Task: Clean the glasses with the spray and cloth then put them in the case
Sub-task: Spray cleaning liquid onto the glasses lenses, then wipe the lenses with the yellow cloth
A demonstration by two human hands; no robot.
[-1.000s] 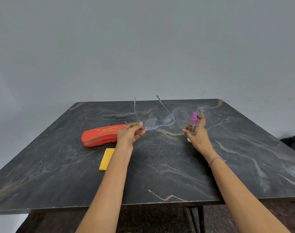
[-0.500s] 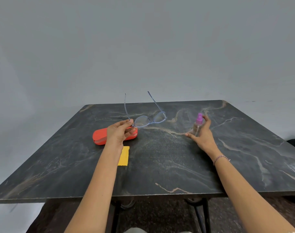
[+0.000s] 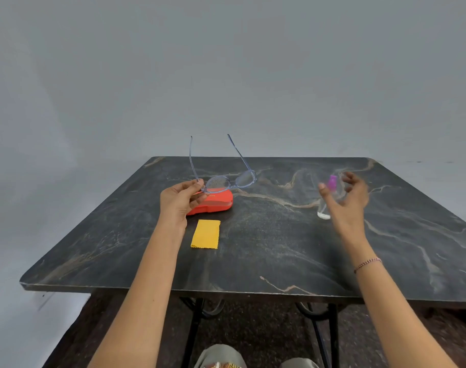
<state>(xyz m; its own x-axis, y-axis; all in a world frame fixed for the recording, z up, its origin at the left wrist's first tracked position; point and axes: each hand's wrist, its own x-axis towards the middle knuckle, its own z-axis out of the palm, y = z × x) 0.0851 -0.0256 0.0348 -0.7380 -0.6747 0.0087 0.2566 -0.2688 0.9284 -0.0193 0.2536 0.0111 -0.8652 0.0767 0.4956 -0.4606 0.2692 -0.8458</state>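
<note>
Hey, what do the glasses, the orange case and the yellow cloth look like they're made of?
The glasses look like translucent bluish plastic, glossy; the table shows through the frame. The case seems hard moulded plastic, its smooth orange-red shell holding shape. The cloth is probably thin microfibre, matt, with zigzag-cut edges.

Our bare arms reach forward. Our left hand [image 3: 179, 202] pinches the glasses [image 3: 219, 183] between thumb and fingertips; our right hand [image 3: 346, 201] hovers, fingers spread.
</note>
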